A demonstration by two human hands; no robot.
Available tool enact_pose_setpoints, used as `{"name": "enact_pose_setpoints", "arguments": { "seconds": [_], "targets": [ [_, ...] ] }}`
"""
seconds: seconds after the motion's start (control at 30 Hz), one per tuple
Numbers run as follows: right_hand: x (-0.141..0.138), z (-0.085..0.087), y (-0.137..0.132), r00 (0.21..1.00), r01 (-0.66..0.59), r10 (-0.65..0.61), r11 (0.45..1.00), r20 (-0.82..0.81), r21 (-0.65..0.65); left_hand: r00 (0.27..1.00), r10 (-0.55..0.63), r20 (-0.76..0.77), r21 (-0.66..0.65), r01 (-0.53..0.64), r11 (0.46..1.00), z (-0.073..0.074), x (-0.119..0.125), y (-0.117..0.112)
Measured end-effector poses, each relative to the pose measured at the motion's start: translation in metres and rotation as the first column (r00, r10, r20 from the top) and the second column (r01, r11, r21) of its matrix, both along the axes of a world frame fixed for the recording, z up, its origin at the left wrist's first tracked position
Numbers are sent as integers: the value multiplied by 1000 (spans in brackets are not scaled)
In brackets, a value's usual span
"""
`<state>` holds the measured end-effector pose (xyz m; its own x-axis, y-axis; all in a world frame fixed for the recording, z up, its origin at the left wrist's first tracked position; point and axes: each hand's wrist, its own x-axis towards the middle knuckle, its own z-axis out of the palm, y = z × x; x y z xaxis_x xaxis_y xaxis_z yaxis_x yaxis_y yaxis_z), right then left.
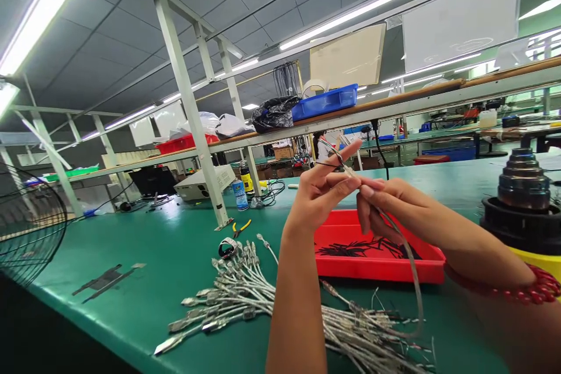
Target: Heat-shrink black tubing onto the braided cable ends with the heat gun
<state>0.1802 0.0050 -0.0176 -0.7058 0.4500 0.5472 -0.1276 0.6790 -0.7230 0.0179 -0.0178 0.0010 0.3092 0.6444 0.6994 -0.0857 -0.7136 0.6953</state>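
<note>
My left hand [322, 193] pinches a grey cable near its end, index finger raised, with thin coloured wires fanning out above the fingers. Close beside it, my right hand [390, 204] grips the same cable [412, 263], which loops down toward the bench. Behind and below the hands stands a red tray [381, 269] with short black tubes [346, 248] in it. Beneath my forearms lies a bundle of grey cables [254, 292], plugs fanned to the left and bare wire ends to the right. My fingertips hide part of the held cable.
A heat gun with a stepped metal nozzle [523, 181] stands upright at the right. Yellow-handled pliers [242, 227], a watch-like band [227, 247] and a blue can [239, 194] are on the green bench [175, 257]. A shelf post [188, 105] rises from it. A wire fan guard [33, 216] is at the left.
</note>
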Motion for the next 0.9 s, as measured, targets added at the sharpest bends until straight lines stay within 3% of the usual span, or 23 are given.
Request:
{"name": "enact_pose_setpoints", "arguments": {
  "seconds": [0.27, 0.5, 0.73, 0.83, 0.9],
  "targets": [
    [-4, 0, -5, 1000, 10, -10, 1000, -22, -12, 993, -119, 22, 25, 118, 993, 1, -6, 0],
    [-13, 2, -13, 997, 51, -53, 998, -57, -31, 971, -231, 63, 144, 220, 965, -5, -10, 14],
    [-12, 0, -10, 996, 74, -75, 997, -51, -30, 972, -210, 103, 12, 209, 978, -9, -12, 13],
    [-10, 0, -14, 993, 99, -104, 992, -62, -72, 948, -262, 179, 43, 259, 965, -8, -5, 14],
    [-9, 2, -20, 989, 125, -133, 987, -69, -101, 931, -238, 275, 98, 220, 971, -8, 3, 17]
  ]
}}
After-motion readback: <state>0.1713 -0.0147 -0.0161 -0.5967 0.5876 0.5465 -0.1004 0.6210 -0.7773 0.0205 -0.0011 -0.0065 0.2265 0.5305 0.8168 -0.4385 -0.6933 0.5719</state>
